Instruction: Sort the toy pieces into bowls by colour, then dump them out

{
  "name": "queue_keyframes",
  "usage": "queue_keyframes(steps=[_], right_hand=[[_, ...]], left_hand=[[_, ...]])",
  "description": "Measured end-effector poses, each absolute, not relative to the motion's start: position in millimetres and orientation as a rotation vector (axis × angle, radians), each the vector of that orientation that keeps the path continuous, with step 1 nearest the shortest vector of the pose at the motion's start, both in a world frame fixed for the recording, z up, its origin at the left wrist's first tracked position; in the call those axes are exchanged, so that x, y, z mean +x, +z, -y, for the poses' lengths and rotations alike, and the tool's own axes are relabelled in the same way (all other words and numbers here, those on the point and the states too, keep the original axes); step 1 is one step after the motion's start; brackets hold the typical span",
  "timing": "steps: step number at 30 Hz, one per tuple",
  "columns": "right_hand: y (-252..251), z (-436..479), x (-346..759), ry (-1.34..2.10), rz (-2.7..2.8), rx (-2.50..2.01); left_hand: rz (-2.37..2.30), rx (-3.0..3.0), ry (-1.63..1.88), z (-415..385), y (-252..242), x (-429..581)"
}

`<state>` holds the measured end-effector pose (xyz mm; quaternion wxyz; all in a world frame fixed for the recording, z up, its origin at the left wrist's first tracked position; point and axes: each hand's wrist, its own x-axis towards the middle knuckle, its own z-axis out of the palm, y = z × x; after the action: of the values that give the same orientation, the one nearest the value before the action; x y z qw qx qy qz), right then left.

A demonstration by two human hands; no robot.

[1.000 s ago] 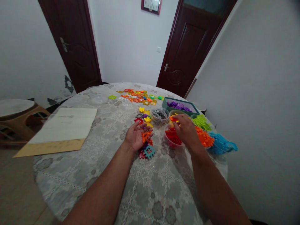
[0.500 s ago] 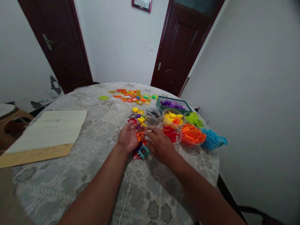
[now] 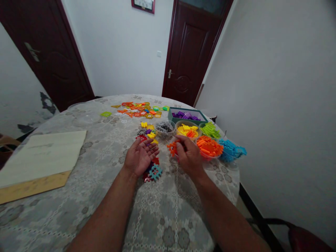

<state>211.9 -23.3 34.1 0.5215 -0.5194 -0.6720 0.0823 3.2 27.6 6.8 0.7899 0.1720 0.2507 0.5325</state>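
My left hand (image 3: 140,157) is palm up with its fingers stretched out, and nothing lies in it. My right hand (image 3: 189,155) pinches an orange plastic building piece (image 3: 172,148) above the bowl of red pieces, which the hand mostly covers. Just beyond the left palm are yellow pieces (image 3: 151,135) and a red piece (image 3: 141,138) on the table. A teal lattice piece (image 3: 155,172) rests by the left wrist, on top of or beside dark red and purple pieces. Orange pieces (image 3: 209,146) fill a bowl right of my right hand.
Bowls of grey pieces (image 3: 165,126), yellow pieces (image 3: 187,130), green pieces (image 3: 210,130) and blue pieces (image 3: 232,149) stand on the right. Behind them is a green box (image 3: 203,119) with purple pieces. Mixed flat pieces (image 3: 139,110) lie farther back. A cream sheet (image 3: 49,150) is at left.
My right hand has moved right, away from my left hand, with the orange piece now in its fingers. My left hand has opened flatter and is now empty. The view has shifted slightly.
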Motion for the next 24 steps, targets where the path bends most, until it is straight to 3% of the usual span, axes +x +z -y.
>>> queue_keyframes(steps=[4,12,24], right_hand=[[48.2,16.1,262.7,0.244,1.378,-1.425],[51.4,9.7,332.0,-0.269,1.147,-1.629],[35.1,-10.7,332.8,-0.462,1.273,-1.867]], left_hand=[[-0.637,0.322,1.218,-31.2,4.9,0.9],[-0.702,0.294,1.246,-34.4,0.9,2.2],[-0.697,0.317,1.214,-32.5,-0.1,2.6]])
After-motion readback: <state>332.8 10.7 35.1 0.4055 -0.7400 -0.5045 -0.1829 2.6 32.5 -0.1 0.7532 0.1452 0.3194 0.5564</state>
